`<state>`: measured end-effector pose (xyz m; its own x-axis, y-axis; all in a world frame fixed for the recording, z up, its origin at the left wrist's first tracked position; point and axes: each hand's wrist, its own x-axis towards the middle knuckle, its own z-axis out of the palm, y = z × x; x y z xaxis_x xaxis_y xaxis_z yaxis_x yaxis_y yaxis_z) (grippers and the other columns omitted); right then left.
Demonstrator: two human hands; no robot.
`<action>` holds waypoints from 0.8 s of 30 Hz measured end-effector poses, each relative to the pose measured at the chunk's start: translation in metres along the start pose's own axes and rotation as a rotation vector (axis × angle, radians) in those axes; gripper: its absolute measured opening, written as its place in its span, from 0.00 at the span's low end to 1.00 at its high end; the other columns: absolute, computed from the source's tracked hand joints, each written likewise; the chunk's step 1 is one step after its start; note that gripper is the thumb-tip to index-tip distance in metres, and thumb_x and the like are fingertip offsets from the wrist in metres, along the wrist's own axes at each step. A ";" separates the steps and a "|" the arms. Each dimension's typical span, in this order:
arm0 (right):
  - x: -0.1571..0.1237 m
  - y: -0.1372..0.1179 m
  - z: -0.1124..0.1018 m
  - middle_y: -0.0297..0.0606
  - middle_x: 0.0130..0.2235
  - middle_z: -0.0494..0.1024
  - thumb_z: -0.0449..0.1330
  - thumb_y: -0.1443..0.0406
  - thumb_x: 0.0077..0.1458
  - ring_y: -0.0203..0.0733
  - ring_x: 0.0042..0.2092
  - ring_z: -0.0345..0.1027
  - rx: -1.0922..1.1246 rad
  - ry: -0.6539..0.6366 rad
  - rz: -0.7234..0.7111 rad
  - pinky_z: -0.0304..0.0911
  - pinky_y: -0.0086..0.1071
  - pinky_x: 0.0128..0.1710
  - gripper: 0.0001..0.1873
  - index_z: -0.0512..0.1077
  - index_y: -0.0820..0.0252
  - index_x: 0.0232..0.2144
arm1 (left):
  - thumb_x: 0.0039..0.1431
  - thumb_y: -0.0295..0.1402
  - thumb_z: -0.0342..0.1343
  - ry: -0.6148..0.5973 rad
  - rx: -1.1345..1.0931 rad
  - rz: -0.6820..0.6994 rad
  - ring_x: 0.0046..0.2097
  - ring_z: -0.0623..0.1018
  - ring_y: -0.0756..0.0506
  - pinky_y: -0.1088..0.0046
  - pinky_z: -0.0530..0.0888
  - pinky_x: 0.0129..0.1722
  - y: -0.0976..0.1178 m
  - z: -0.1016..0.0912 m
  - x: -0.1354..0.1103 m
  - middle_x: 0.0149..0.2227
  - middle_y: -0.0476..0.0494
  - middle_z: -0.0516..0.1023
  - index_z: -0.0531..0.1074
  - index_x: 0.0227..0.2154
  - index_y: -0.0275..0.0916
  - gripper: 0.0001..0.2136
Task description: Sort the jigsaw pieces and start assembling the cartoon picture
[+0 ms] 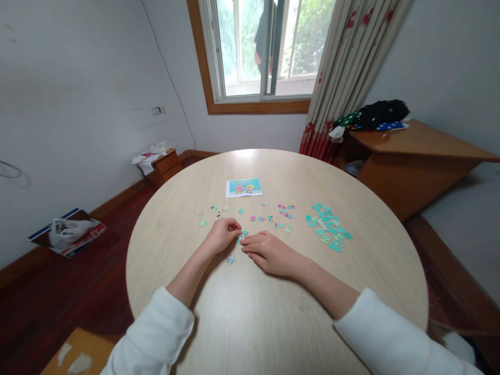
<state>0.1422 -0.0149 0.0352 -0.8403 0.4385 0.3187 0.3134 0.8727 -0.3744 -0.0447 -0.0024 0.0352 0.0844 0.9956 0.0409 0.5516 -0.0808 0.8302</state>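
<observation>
A small joined group of teal and white jigsaw puzzle pieces lies on the table between my two hands. My left hand is closed, its thumb and forefinger pinched on a puzzle piece at the group's upper left edge; the fingers partly hide it. From the right, my right hand lies low over the table, fingers stretched out and their tips touching the group. Just below sits another puzzle piece, apart from both hands. Pink and teal pieces are scattered beyond my hands.
A printed reference picture lies farther back on the round table. At the right is a pile of mostly teal puzzle pieces. A wooden desk bearing folded cloth stands behind the table's right side, near the curtain.
</observation>
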 end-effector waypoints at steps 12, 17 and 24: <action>0.000 -0.001 -0.001 0.41 0.42 0.77 0.51 0.70 0.59 0.40 0.47 0.68 -0.002 0.016 0.003 0.57 0.37 0.49 0.12 0.74 0.59 0.38 | 0.45 0.29 0.54 0.024 0.186 0.069 0.29 0.71 0.48 0.73 0.66 0.32 -0.004 0.001 -0.002 0.24 0.47 0.74 0.73 0.22 0.37 0.04; 0.000 -0.003 -0.002 0.40 0.44 0.77 0.50 0.71 0.59 0.39 0.49 0.67 0.000 0.001 0.017 0.54 0.38 0.50 0.13 0.74 0.59 0.38 | 0.46 0.28 0.55 0.042 0.234 0.095 0.29 0.71 0.49 0.74 0.64 0.31 -0.005 0.000 -0.001 0.25 0.47 0.74 0.73 0.22 0.37 0.03; 0.000 -0.004 -0.004 0.39 0.45 0.77 0.50 0.72 0.58 0.41 0.50 0.65 -0.019 -0.009 0.027 0.50 0.40 0.51 0.14 0.74 0.59 0.38 | 0.45 0.27 0.55 0.025 0.192 0.067 0.28 0.71 0.49 0.74 0.65 0.31 0.000 -0.002 -0.002 0.24 0.46 0.75 0.73 0.21 0.36 0.04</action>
<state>0.1427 -0.0174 0.0398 -0.8353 0.4604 0.3007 0.3445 0.8643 -0.3663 -0.0463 -0.0042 0.0365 0.1068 0.9884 0.1080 0.6940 -0.1518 0.7038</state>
